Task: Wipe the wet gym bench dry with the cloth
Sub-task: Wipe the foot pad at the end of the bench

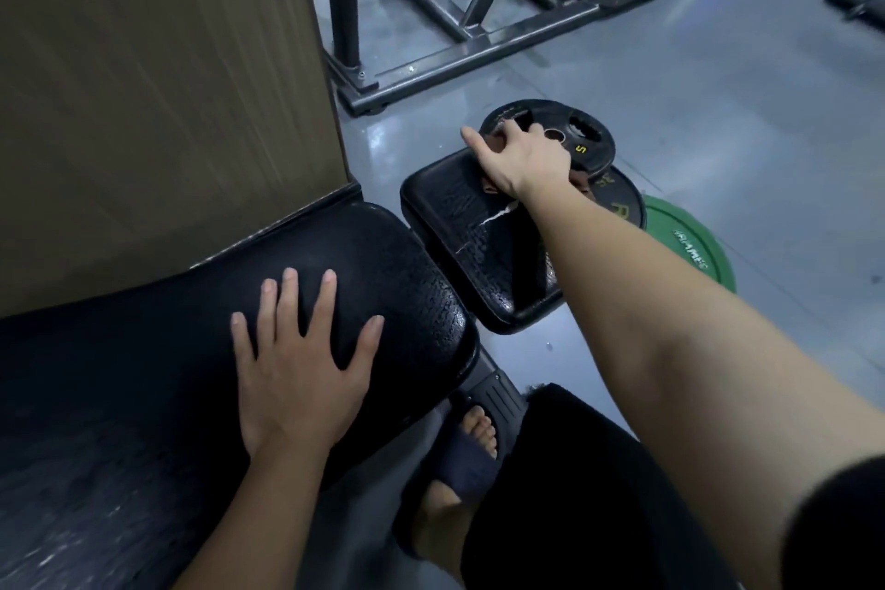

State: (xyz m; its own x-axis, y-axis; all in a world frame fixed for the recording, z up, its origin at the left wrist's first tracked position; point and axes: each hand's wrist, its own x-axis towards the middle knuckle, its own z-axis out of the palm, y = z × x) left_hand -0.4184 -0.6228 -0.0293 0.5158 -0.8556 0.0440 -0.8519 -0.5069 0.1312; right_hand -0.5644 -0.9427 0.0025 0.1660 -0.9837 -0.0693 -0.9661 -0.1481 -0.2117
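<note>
Left hand: the left hand [297, 378] lies flat, palm down, fingers spread apart, on the large black pad of the counter [143, 398], holding nothing.
Right hand: the right hand [522, 153] reaches forward with the arm stretched out, pressing down on the cloth [493, 144] at the far end of the small pad [459, 225]; forefinger extended, other fingers partly curled over the fabric.
Cloth: brown, mostly hidden under the right hand, a bit showing beside the thumb and another at the wrist; it sits on the small pad's far edge.
Small pad: black, textured, with a pale tear [498, 218] across its cover, just beyond the large pad.
Floor: grey and glossy, carrying a black weight plate [582, 134] just past the right hand, a green plate [689, 249] to the right, and a metal frame [431, 38] further off.
Below: a sandalled foot [474, 446] beside the counter's edge.
</note>
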